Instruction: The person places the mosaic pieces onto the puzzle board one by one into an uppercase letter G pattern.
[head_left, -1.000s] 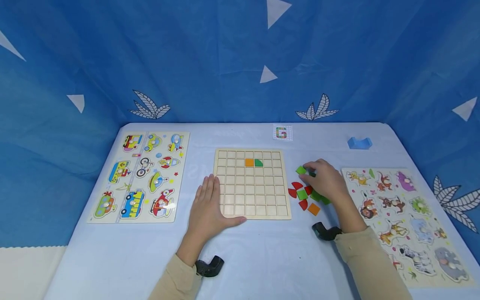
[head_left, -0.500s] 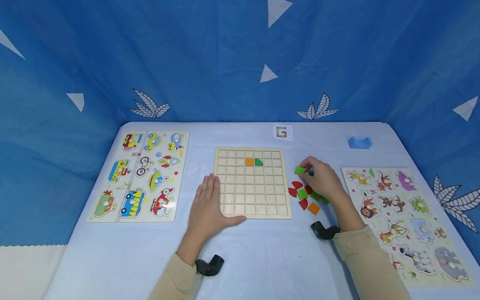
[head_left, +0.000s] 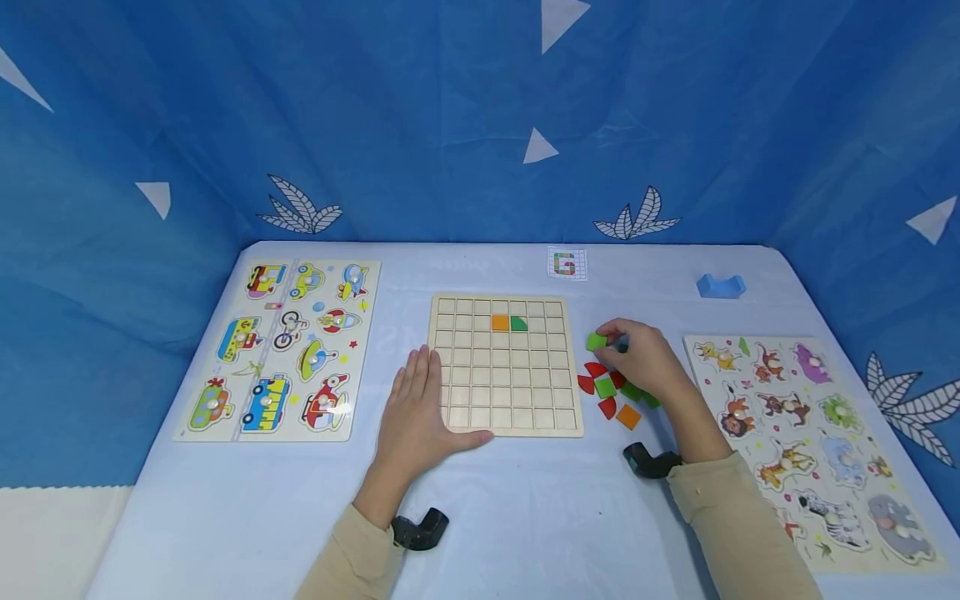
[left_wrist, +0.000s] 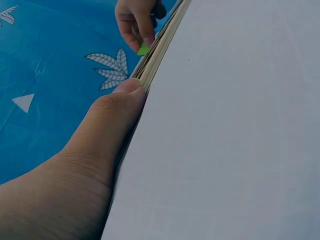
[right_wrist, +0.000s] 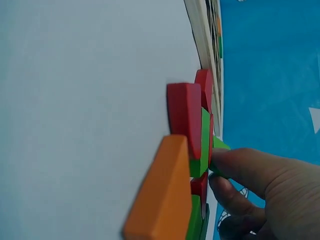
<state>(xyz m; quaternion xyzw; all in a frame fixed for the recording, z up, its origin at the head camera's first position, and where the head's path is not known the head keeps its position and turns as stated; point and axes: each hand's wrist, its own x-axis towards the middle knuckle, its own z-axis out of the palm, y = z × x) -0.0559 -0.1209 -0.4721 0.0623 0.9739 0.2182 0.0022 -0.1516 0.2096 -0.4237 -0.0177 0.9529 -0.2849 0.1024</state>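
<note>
A wooden grid board [head_left: 510, 400] lies mid-table, with an orange square [head_left: 500, 323] and a green quarter-circle [head_left: 518, 323] side by side in its upper cells. My left hand [head_left: 415, 415] rests along the board's left side with straight fingers; its thumb touches the front edge, as the left wrist view also shows. To the right of the board, my right hand [head_left: 642, 358] pinches a light green square tile [head_left: 596, 342] between thumb and fingertips. Just below that hand lie loose pieces: red quarter-circles [head_left: 607, 408], green squares [head_left: 604, 387] and an orange square [head_left: 628, 417].
A small pattern card [head_left: 566, 264] lies behind the board. A vehicle puzzle [head_left: 352, 417] is at the left, an animal puzzle [head_left: 705, 400] at the right. Near the back right stands a blue block [head_left: 721, 287]. Blue curtain [head_left: 450, 125] borders the table's far side.
My right hand has drawn the green square tile slightly left, away from the loose pieces and toward the board. My left hand has stayed in place.
</note>
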